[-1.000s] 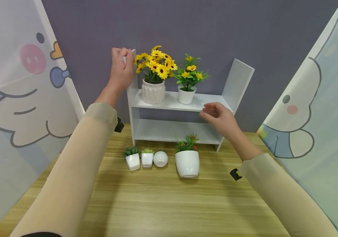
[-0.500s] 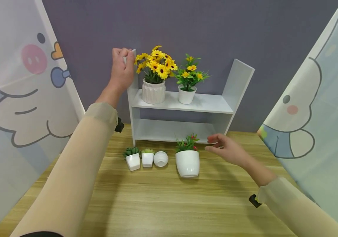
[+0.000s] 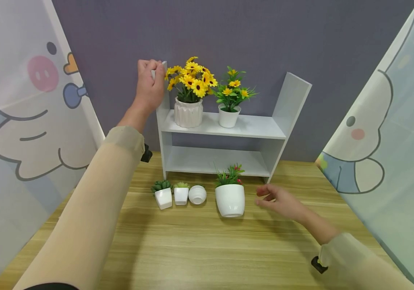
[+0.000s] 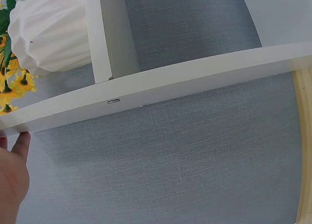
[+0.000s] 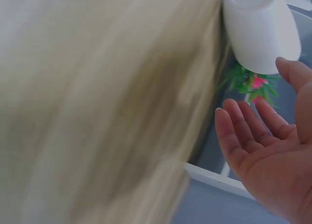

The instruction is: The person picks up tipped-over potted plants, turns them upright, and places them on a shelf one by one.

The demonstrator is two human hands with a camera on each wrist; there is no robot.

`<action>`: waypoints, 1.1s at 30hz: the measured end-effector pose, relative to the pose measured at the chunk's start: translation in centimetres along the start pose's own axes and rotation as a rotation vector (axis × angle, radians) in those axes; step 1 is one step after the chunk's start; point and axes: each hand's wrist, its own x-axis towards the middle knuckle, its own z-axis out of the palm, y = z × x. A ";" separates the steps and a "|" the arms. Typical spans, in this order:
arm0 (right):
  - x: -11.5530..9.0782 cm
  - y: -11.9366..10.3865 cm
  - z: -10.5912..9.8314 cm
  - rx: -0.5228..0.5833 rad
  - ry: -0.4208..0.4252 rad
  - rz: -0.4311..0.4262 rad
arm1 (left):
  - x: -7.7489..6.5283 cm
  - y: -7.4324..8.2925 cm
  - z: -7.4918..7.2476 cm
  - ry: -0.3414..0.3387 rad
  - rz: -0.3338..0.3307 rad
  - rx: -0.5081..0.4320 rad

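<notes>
My left hand [image 3: 150, 86] grips the top of the left side panel of a white two-tier shelf [image 3: 225, 131]. In the left wrist view its fingers [image 4: 20, 147] lie against the panel's edge. My right hand [image 3: 281, 201] hovers over the table, empty, fingers loosely bent, just right of a large white pot [image 3: 230, 201] with green leaves and red flowers [image 3: 230, 175]. That pot lies tipped, its base toward me. In the right wrist view the palm faces the pot [image 5: 263, 34]. On the upper board stand yellow sunflowers [image 3: 194, 78] in a ribbed white pot [image 3: 188, 114].
A smaller yellow-flowered plant [image 3: 228, 117] stands beside the sunflowers. Left of the large pot lie several small white pots: a dark succulent [image 3: 163, 198], a pale green one [image 3: 181, 196] and a round one [image 3: 197, 195]. A grey wall [image 3: 243, 36] backs the wooden table [image 3: 199, 249].
My right hand has come down from the upper board's right end to beside the large white pot. My left hand keeps its grip on the side panel, and the plants have stayed put.
</notes>
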 end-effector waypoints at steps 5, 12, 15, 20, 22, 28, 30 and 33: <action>-0.5 0.7 1.2 0.043 -0.033 0.019 | 0.0 0.0 0.0 -0.001 0.005 0.000; -0.6 1.1 2.1 0.070 -0.055 -0.019 | 0.0 0.0 0.0 -0.003 0.001 -0.006; -0.6 0.8 2.5 0.107 -0.063 -0.007 | -0.1 0.1 0.0 -0.003 0.004 -0.008; -0.3 0.0 3.3 0.140 -0.071 0.050 | -0.2 0.1 0.0 -0.006 -0.002 -0.011; -0.1 -0.4 3.7 0.158 -0.065 0.080 | -0.2 0.2 -0.1 -0.006 -0.002 -0.007; 0.5 -1.9 5.0 0.238 -0.043 0.179 | -0.2 0.1 -0.1 0.000 0.001 0.006; 0.6 -2.4 5.4 0.248 -0.033 0.194 | -0.1 0.0 0.0 0.002 0.001 0.003; 0.9 -2.7 5.8 0.277 -0.024 0.209 | -0.1 0.0 0.0 -0.004 -0.001 -0.003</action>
